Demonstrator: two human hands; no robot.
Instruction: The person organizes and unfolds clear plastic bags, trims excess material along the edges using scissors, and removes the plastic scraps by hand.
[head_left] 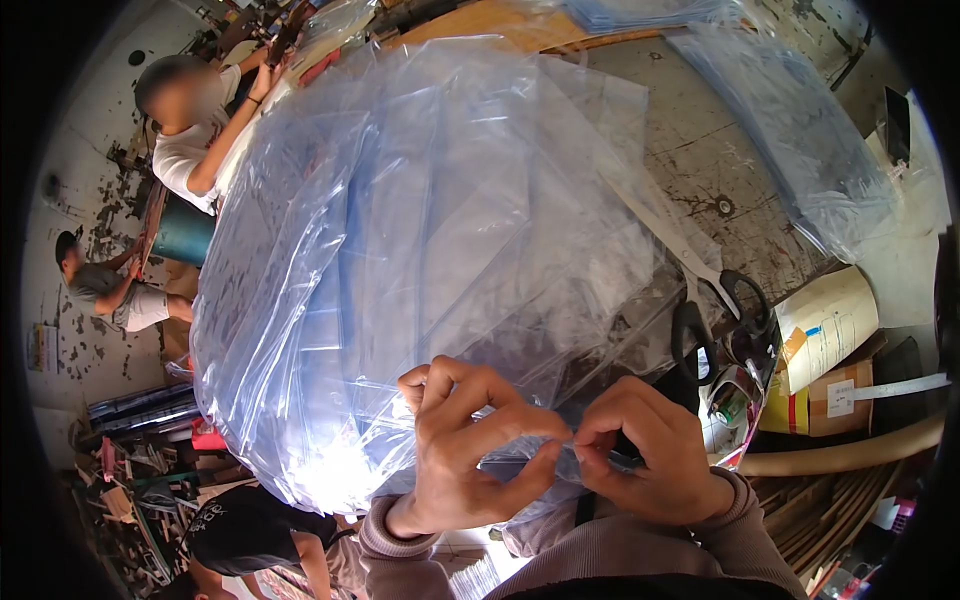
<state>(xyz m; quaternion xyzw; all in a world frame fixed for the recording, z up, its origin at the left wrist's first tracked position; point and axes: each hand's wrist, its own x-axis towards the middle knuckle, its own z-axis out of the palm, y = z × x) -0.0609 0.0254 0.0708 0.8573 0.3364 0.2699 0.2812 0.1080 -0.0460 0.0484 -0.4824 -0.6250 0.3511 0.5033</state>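
Note:
My left hand [470,445] and my right hand [655,455] meet fingertip to fingertip in front of my body. On each hand the thumb and index finger are pinched together; whatever is between them is too small to make out. The other fingers of my left hand are curled. Just beyond my hands, a large heap of clear plastic sheets [480,210] spreads over the table in loose, overlapping layers. A pair of scissors [708,282] with black handles lies on the right side of the sheets, its blades pointing away from me.
More plastic sheets [790,140] lie along the table's [705,150] far right edge. To the right are a rolled paper [825,325] and a cardboard box [838,400]. Two people [190,125] work at the left, and another person [255,530] bends at lower left near scrap pieces.

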